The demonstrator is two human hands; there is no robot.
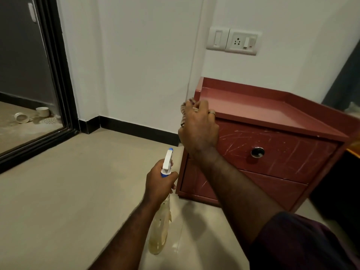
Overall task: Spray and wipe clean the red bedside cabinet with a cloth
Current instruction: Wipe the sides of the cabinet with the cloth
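The red bedside cabinet [272, 152] stands against the white wall at the right, with a rimmed top and two scratched drawers. My right hand [198, 127] grips a striped cloth [188, 105] at the cabinet's front left top corner; most of the cloth is hidden behind the hand. My left hand [159, 182] holds a spray bottle [161, 227] by its neck, lower and to the left of the cabinet. The bottle has a white and blue trigger head [168, 161] and yellowish liquid inside.
A round metal knob [257, 152] sits on the upper drawer. A switch and socket plate [233, 40] is on the wall above. A black-framed sliding door [56, 75] stands at the left, with white cups [41, 112] on the floor beyond. Beige tiled floor [68, 191] spreads left.
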